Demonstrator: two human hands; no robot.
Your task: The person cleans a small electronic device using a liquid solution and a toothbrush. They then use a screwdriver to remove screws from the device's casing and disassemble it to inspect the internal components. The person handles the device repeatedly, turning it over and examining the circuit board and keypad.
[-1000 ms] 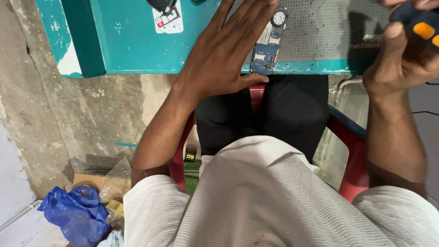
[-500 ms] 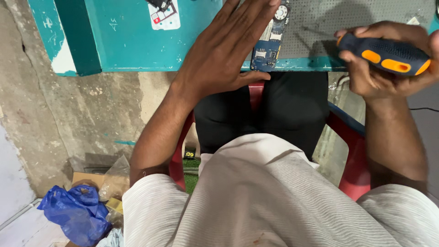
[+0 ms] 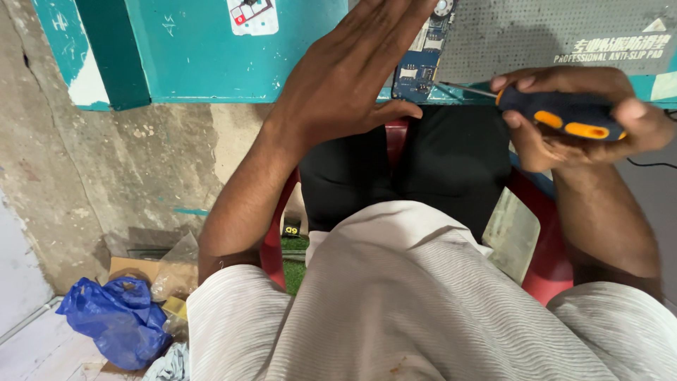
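Left hand: the left hand (image 3: 349, 74) lay flat on the teal surface (image 3: 204, 56), fingers (image 3: 395, 17) stretched out close together and holding nothing, the thumb out to the side along the near edge.
Circuit board: a blue circuit board (image 3: 417, 60) lay on the surface just beside that hand, partly hidden under its fingers.
Right hand: the right hand (image 3: 575, 120) was wrapped around a screwdriver (image 3: 557, 115) with a dark blue and orange handle, fingers curled tight on the grip.
Screwdriver tip: the thin metal shaft pointed left, its end near the board's lower edge.
Mat: a grey dotted mat (image 3: 536, 28) covered the surface behind the right hand.
Floor: a blue plastic bag (image 3: 116, 317) lay low on the left.
Seat: a red chair (image 3: 546, 264) showed beneath the person.
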